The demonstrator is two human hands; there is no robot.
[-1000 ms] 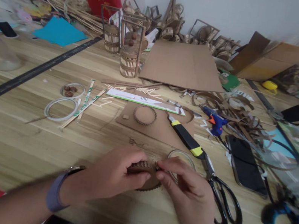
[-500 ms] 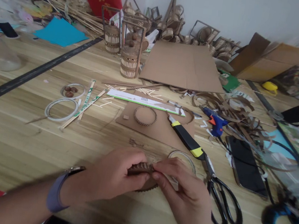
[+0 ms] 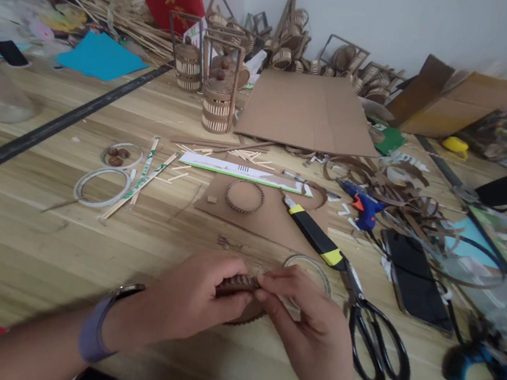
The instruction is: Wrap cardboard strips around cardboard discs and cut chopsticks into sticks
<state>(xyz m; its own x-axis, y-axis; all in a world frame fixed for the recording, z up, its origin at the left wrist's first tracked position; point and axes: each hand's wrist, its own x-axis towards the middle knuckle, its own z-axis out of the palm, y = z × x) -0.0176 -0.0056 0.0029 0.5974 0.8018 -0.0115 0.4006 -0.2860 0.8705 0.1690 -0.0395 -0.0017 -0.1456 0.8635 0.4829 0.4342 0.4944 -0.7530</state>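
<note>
Low in the head view, my left hand (image 3: 201, 295) is closed on a round piece of brown corrugated cardboard (image 3: 245, 315) with a ridged edge. My right hand (image 3: 306, 306) pinches the same piece at its upper rim, fingertips beside the left thumb. The fingers hide much of it. Beyond the hands, a ridged cardboard ring (image 3: 245, 197) lies on a flat cardboard sheet (image 3: 271, 225). A roll of white tape (image 3: 328, 280) is partly behind my right hand. A yellow-and-black utility knife (image 3: 314, 233) and black-handled scissors (image 3: 378, 341) lie to the right.
Small lidded baskets with tall handles (image 3: 218, 103) stand at the back, near a large cardboard sheet (image 3: 310, 112). On the right are a blue glue gun (image 3: 365, 205), a phone (image 3: 416, 279) and curled cardboard strips (image 3: 400, 185). Tape rolls (image 3: 102, 186) and chopsticks (image 3: 140, 187) lie left.
The view has shifted very slightly. Both hands keep their hold on the round cardboard piece, with hardly any movement of the fingers.
</note>
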